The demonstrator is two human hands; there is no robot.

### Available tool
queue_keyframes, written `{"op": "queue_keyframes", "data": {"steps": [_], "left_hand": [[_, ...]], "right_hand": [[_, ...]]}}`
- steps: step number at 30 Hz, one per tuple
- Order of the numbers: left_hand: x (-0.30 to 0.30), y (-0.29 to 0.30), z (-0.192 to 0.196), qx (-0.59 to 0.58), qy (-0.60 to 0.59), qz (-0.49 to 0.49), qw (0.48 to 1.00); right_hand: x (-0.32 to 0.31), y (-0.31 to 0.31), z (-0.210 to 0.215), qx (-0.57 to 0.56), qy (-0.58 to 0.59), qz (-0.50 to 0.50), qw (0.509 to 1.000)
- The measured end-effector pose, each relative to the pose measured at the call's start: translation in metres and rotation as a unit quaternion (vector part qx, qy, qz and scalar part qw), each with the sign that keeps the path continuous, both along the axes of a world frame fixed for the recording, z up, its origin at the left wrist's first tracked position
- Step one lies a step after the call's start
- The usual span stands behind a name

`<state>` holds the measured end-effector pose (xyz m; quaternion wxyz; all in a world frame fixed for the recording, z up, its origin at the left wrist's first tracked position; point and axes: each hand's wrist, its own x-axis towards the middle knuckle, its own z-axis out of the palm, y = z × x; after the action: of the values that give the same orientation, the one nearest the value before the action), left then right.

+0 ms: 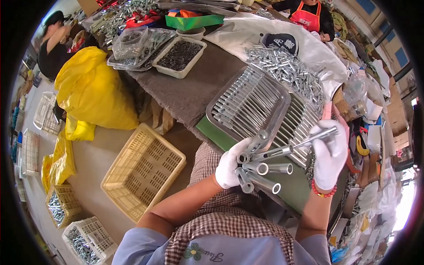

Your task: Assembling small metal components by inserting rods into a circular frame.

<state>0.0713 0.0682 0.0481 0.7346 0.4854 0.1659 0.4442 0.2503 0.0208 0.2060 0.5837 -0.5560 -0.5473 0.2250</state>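
While gripped, metal tubes (260, 170) fan rightward

Both the left hand (230, 168) and the right hand (329, 157) wore white knitted cloth gloves, matt and slightly fuzzy. The short silvery metal tubes (260, 170) in the left hand looked smooth and bright, as did the thin shiny metal rod (316, 137) in the right. The rectangular steel tray (282, 95) had a brushed, glossy rim. The grey desk (194, 88) covering looked like rough felt. The pale yellow latticed plastic basket (143, 170) was matt, and the big yellow plastic bag (95, 90) was sleek and crinkled.
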Motion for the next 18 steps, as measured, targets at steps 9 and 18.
{"op": "queue_keyframes", "data": {"steps": [9, 18], "left_hand": [[0.001, -0.003, 0.004, 0.01, 0.014, 0.033, 0.999], [0.006, -0.001, -0.039, 0.148, 0.071, 0.103, 0.981]], "right_hand": [[-0.008, -0.003, -0.014, -0.015, -0.08, 0.017, 0.997], [-0.002, 0.0, -0.015, -0.036, 0.009, 0.04, 0.999]]}}
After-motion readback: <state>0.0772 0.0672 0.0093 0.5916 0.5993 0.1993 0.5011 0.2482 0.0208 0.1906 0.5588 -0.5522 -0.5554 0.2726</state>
